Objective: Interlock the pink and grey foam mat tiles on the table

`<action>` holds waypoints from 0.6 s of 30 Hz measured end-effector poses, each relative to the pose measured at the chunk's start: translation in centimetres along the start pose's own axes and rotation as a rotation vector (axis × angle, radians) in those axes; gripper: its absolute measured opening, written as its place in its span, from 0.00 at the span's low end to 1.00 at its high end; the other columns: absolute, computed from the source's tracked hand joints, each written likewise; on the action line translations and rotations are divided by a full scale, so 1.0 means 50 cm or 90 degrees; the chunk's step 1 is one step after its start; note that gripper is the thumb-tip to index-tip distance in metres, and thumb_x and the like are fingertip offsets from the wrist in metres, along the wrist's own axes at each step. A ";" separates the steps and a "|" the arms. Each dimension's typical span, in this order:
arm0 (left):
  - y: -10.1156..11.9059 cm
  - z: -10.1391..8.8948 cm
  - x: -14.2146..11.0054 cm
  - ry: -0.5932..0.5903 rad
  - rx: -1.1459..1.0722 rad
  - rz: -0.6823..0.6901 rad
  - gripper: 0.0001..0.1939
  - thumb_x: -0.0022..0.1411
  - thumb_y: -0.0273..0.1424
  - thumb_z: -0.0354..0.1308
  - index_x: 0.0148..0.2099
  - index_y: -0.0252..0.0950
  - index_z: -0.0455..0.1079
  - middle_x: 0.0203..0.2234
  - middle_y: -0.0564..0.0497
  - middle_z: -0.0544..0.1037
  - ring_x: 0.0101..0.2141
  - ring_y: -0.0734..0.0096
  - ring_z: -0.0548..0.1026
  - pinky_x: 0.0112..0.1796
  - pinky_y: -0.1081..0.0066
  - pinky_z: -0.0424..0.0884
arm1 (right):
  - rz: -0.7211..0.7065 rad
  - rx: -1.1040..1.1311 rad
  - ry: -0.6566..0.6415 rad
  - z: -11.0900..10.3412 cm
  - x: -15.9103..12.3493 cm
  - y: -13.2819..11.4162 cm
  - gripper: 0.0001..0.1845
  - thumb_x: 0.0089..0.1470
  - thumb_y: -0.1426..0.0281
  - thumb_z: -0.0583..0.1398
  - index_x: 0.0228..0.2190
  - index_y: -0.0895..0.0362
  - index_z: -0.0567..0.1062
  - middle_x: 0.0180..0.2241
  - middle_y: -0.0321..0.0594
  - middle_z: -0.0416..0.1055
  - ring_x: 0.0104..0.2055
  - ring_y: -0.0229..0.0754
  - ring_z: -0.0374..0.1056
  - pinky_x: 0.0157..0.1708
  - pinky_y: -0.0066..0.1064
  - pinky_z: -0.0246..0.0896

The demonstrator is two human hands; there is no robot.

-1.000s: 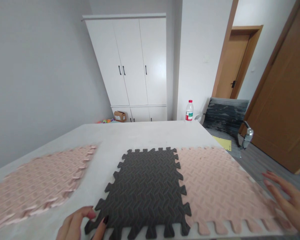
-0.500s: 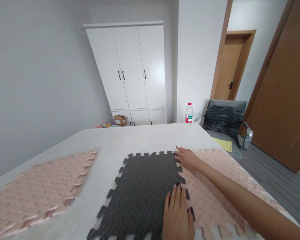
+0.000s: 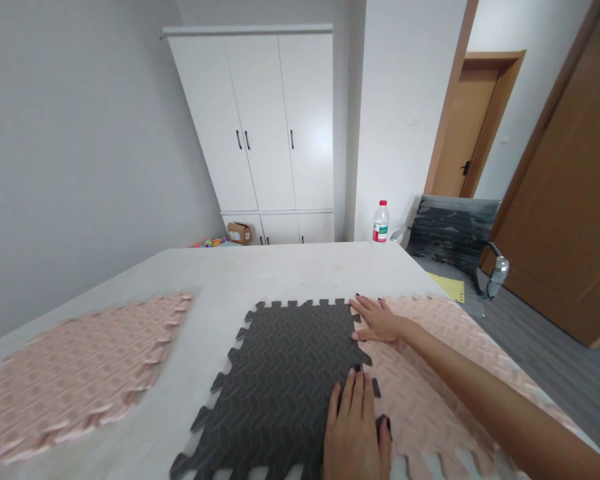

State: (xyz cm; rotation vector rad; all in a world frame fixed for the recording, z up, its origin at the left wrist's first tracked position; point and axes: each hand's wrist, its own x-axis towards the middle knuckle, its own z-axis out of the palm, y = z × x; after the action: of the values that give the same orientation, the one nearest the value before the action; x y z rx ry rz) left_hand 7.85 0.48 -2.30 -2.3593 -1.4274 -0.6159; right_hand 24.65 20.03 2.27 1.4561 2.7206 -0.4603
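Observation:
A dark grey foam mat tile (image 3: 290, 380) with toothed edges lies flat on the white table. Along its right side it meets a pink foam mat tile (image 3: 420, 400), teeth against teeth. My left hand (image 3: 354, 423) rests flat near the front of that seam, mostly on the grey tile, fingers pointing away from me. Farther back, my right hand (image 3: 380, 321) lies with fingers spread over the seam's far end, near the grey tile's back right corner. Whether the teeth under the hands are fully joined is hidden.
Another pink foam mat (image 3: 95, 367) lies apart at the left of the white table (image 3: 280, 270). A red-capped bottle (image 3: 381, 223) stands at the table's far right corner. Beyond are a dark chair (image 3: 453, 230), a white wardrobe (image 3: 260, 127) and a cardboard box (image 3: 239, 233).
My right hand's fingers have spread, with the thumb now showing over the seam. My left hand has hardly moved. The view has tilted slightly.

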 end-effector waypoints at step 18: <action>0.020 -0.045 0.007 -0.058 -0.108 -0.036 0.24 0.61 0.32 0.50 0.59 0.45 0.64 0.58 0.51 0.67 0.57 0.57 0.66 0.51 0.53 0.71 | 0.034 -0.008 -0.032 -0.009 -0.002 -0.017 0.56 0.47 0.37 0.49 0.65 0.55 0.37 0.67 0.47 0.28 0.68 0.54 0.28 0.60 0.60 0.25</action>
State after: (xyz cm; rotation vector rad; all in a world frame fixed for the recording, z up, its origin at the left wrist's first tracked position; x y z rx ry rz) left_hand 8.44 -0.79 -0.25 -2.5150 -1.5406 -0.6767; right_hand 24.05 19.62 2.93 1.4888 2.6339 -0.4711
